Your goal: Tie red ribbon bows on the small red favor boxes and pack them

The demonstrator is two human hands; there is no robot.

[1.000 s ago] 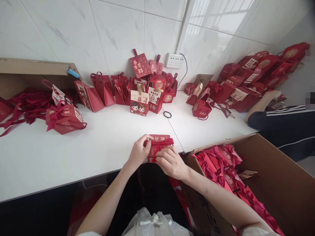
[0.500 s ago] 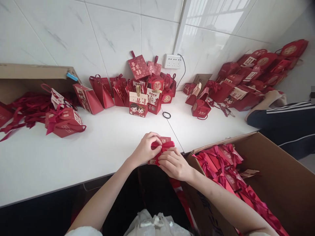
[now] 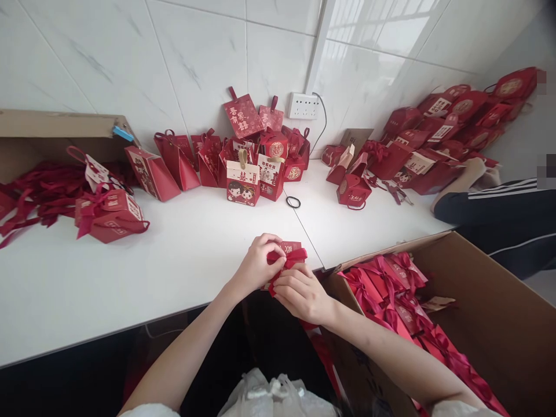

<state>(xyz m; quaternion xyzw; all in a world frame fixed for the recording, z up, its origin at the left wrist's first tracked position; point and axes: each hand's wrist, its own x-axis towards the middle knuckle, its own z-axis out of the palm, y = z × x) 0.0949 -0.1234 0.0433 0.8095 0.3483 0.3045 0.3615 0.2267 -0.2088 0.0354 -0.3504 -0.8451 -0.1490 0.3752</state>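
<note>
At the front edge of the white table is a small red gift box (image 3: 292, 247), partly hidden by both hands. A shiny red ribbon (image 3: 297, 256) lies across its top, formed into a bow. My left hand (image 3: 262, 263) pinches the ribbon at the bow's left side, thumb and forefinger together. Lower and to the right, my right hand (image 3: 303, 293) has its fingers curled over the ribbon's lower part and the box's near side. What its fingertips grip is mostly covered.
To the right stands a cardboard box (image 3: 478, 278) holding several ribboned red boxes. Red gift boxes (image 3: 243, 185) line the wall below a power strip (image 3: 303, 106). A black hair tie (image 3: 293, 202) lies mid-table. Red ribbons (image 3: 47, 188) are heaped left. Another person's arm (image 3: 467, 174) reaches in at right.
My right hand has shifted slightly left and down, drawing ribbon toward the near edge of the box. My left hand keeps its pinch on the bow. The other person's hand has moved slightly.
</note>
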